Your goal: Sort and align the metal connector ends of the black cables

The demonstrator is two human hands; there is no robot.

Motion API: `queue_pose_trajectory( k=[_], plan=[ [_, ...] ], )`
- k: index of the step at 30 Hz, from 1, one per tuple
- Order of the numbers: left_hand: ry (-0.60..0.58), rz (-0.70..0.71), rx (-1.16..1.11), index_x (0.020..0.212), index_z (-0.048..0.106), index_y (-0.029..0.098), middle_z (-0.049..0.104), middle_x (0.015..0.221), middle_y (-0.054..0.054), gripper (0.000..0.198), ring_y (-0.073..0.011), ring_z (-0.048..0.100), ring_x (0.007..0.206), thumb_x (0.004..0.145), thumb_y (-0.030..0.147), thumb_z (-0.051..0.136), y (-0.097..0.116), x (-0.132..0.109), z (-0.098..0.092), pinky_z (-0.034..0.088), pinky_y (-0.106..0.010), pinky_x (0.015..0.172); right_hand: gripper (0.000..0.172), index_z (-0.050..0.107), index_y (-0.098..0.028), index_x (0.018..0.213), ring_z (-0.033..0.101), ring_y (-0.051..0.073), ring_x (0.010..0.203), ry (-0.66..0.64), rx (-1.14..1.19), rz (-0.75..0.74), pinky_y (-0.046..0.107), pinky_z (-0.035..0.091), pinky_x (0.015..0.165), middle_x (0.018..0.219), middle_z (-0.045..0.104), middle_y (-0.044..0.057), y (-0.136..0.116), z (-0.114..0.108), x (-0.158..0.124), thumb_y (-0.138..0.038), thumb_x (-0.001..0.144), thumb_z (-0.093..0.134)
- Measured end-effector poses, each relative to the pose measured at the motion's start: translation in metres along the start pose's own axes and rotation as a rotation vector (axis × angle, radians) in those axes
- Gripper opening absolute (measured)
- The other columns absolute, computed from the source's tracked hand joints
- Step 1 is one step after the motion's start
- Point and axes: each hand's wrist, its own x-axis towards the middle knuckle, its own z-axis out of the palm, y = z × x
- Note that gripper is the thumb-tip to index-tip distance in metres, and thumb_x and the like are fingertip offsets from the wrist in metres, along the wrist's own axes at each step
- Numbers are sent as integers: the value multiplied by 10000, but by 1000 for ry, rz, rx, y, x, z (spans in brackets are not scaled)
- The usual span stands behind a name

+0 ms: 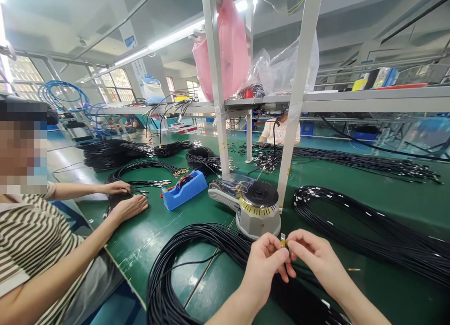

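Note:
My left hand (pixel 265 264) pinches a small silvery connector end with a yellow band (pixel 283 241) between thumb and fingers. Just to its right, my right hand (pixel 312 254) has thumb and forefinger closed at the yellow band's edge; how much tape lies between them is hidden. Below both hands runs a thick bundle of black cables (pixel 168 264), looped at the left. Right behind my hands stands a grey rotary tape dispenser (pixel 258 222), with short yellow strips (pixel 258 209) around its wheel and a dark roll (pixel 260 193) on top.
A blue tape holder (pixel 185 190) stands left of the dispenser. More cable bundles (pixel 351 217) lie on the green tabletop (pixel 140 250). White shelf posts (pixel 292 105) rise behind the dispenser. At the left, a co-worker's hands (pixel 128 205) rest on dark cables; another person (pixel 277 130) sits opposite.

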Motion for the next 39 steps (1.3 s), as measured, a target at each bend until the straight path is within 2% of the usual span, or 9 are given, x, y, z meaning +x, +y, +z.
queue_pose_trajectory(
  k=[7,11,17,23,28,31,33,36,39],
  plan=[
    [49,40,43,711,483,132,574,618,0,197,-92,561,444,757,271,614,-3,-5,5,362,-149,367,269,551,-176,674,514,95,414,-46,86,40,238,425,505,544,537,-53,1,5,1,-409,809,555],
    [58,32,44,716,519,117,580,631,-10,187,-86,553,452,765,275,608,-2,-5,5,345,-152,377,269,565,-168,671,523,105,448,-20,122,23,241,418,511,514,532,-48,8,6,3,-402,803,583],
    [64,-2,59,703,563,100,608,651,-38,202,-70,536,442,767,286,611,-1,-3,6,275,-146,368,268,520,-174,649,523,112,372,-34,306,28,257,403,447,493,496,-64,11,11,3,-379,796,609],
    [-18,-35,43,676,568,104,633,668,-53,214,-61,511,416,760,294,620,2,-2,3,231,-163,374,263,499,-176,639,512,106,408,-94,371,1,240,372,446,490,505,-54,14,7,3,-347,810,601],
    [-179,-145,0,671,579,92,590,529,-40,256,-31,368,342,736,331,641,6,-2,-2,143,-183,358,256,492,-184,694,455,84,509,-106,356,-7,205,330,484,603,498,-56,15,-2,2,-343,731,689],
    [-246,-233,-37,639,558,102,523,434,-13,302,-39,324,320,695,377,670,4,-3,-4,140,-191,341,257,571,-183,773,476,121,632,-204,278,-69,238,379,576,717,493,-25,11,-5,1,-414,724,673],
    [-262,-281,-46,629,551,110,505,421,-7,315,-52,346,320,689,396,667,2,-3,-4,166,-195,342,275,576,-175,696,470,136,655,-230,183,-130,257,383,601,720,480,-11,7,-6,1,-437,749,636],
    [-249,-279,14,669,581,100,534,462,-25,312,-70,408,366,730,403,620,0,-2,-3,209,-193,372,305,500,-182,605,440,135,616,-141,58,-169,256,365,567,667,454,-14,2,-10,0,-409,777,609],
    [-191,-190,155,766,620,101,617,642,-60,257,-88,475,508,693,344,666,1,-1,-3,300,-187,465,294,485,-194,615,443,151,624,1,-38,-211,273,370,573,662,458,-5,-7,-25,-3,-405,793,587]
  ],
)
